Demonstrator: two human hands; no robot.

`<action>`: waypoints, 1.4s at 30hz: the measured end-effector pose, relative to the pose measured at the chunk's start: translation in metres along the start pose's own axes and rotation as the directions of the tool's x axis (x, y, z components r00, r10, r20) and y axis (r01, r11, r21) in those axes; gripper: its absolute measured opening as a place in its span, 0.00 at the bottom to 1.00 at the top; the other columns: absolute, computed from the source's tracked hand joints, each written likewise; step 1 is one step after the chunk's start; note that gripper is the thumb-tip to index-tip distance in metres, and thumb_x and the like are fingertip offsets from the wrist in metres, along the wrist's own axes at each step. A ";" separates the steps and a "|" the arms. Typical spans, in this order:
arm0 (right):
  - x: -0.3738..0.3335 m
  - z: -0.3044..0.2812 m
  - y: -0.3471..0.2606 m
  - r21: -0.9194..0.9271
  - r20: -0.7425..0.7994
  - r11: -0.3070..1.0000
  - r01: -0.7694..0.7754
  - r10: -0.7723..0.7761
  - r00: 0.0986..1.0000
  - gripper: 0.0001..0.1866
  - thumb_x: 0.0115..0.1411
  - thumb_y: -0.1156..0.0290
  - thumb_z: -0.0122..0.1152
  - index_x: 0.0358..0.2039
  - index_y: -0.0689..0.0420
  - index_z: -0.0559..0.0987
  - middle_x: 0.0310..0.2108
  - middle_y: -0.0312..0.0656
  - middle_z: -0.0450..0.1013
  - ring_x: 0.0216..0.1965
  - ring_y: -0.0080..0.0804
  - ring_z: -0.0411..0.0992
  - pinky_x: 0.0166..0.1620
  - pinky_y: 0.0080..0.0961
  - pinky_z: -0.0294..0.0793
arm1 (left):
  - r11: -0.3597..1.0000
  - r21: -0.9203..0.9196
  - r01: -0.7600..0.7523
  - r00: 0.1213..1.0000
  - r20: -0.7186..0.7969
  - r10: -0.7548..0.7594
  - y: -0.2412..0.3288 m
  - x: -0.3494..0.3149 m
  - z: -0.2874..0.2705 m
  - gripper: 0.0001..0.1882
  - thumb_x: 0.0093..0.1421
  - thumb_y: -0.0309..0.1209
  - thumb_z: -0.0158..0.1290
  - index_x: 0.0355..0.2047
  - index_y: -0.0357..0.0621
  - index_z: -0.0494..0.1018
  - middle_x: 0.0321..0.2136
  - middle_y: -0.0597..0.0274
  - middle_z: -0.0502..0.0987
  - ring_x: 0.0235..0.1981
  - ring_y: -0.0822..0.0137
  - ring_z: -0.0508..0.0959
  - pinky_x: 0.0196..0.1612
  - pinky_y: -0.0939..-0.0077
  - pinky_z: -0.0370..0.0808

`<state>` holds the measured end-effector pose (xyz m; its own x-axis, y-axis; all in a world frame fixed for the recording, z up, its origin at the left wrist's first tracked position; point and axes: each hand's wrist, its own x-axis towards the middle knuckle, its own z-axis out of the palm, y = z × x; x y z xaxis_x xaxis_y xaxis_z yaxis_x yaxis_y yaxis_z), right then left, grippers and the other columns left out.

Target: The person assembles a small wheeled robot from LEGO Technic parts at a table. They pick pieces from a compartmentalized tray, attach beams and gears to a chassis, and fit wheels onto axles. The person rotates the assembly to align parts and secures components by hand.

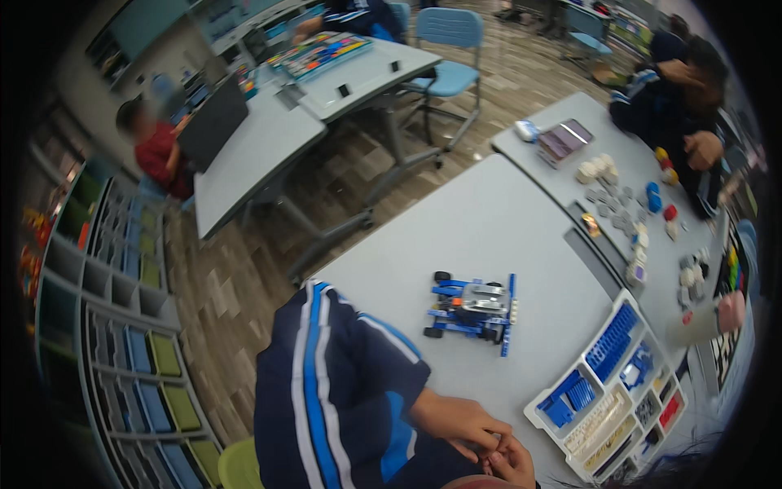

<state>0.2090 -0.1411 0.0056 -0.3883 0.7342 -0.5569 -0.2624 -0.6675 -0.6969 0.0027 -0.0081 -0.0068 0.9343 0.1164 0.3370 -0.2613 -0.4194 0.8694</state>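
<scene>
At the near edge of the white table, my left hand (pixel 460 421) reaches in from a dark blue sleeve with its fingers bent. They meet the fingers of my right hand (pixel 513 464), which is partly cut off by the lower edge. Both hands look closed, and whatever may be between the fingertips is hidden. Beyond them stands a small toy vehicle (pixel 481 304) of blue and grey building pieces with black wheels and a long blue beam across one end. To the right of my hands lies a white sorting tray (pixel 533 407) of blue, white, red and dark pieces.
A person's hand (pixel 703 151) rests over the adjoining table at right, near loose grey and white pieces (pixel 617 205), a clear box (pixel 564 140) and a pink-capped bottle (pixel 709 319). Another table (pixel 244 167) stands at far left, beside shelves of bins (pixel 147 350).
</scene>
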 end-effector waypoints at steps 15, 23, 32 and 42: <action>0.006 -0.001 0.004 0.064 0.193 0.992 0.108 -0.119 0.974 0.14 0.71 0.68 0.50 0.53 0.59 0.69 0.30 0.34 0.67 0.30 0.19 0.64 0.35 0.18 0.66 | 0.998 0.040 0.048 0.997 0.058 -0.050 0.004 0.001 -0.008 0.11 0.60 0.26 0.55 0.43 0.45 0.72 0.46 0.65 0.71 0.39 0.61 0.78 0.36 0.69 0.76; 0.005 0.001 0.001 0.162 0.212 0.984 0.068 -0.102 0.972 0.13 0.71 0.69 0.52 0.52 0.59 0.69 0.33 0.34 0.68 0.32 0.19 0.65 0.36 0.18 0.67 | 0.997 0.037 0.063 0.997 0.049 -0.064 0.011 0.005 -0.015 0.13 0.59 0.25 0.56 0.45 0.44 0.72 0.46 0.66 0.73 0.40 0.62 0.79 0.37 0.70 0.77; 0.006 -0.001 0.001 0.052 0.209 0.997 0.050 -0.060 0.976 0.13 0.70 0.67 0.53 0.52 0.58 0.69 0.34 0.35 0.71 0.30 0.18 0.65 0.35 0.17 0.67 | 0.998 0.031 0.063 0.997 0.042 -0.064 0.007 0.002 -0.010 0.13 0.62 0.28 0.56 0.47 0.45 0.72 0.45 0.65 0.74 0.41 0.60 0.79 0.36 0.69 0.77; 0.002 0.002 -0.008 0.042 0.115 0.999 0.021 -0.026 0.993 0.13 0.71 0.74 0.49 0.54 0.62 0.67 0.38 0.41 0.73 0.31 0.19 0.67 0.34 0.15 0.66 | 0.999 -0.024 0.035 0.999 -0.023 -0.036 0.003 -0.004 -0.005 0.09 0.64 0.31 0.55 0.43 0.44 0.73 0.43 0.59 0.71 0.37 0.60 0.79 0.33 0.68 0.75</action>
<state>0.2081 -0.1351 0.0110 -0.4802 0.7320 -0.4834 -0.3070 -0.6565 -0.6890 -0.0029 -0.0056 -0.0038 0.9373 0.1519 0.3138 -0.2340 -0.3931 0.8892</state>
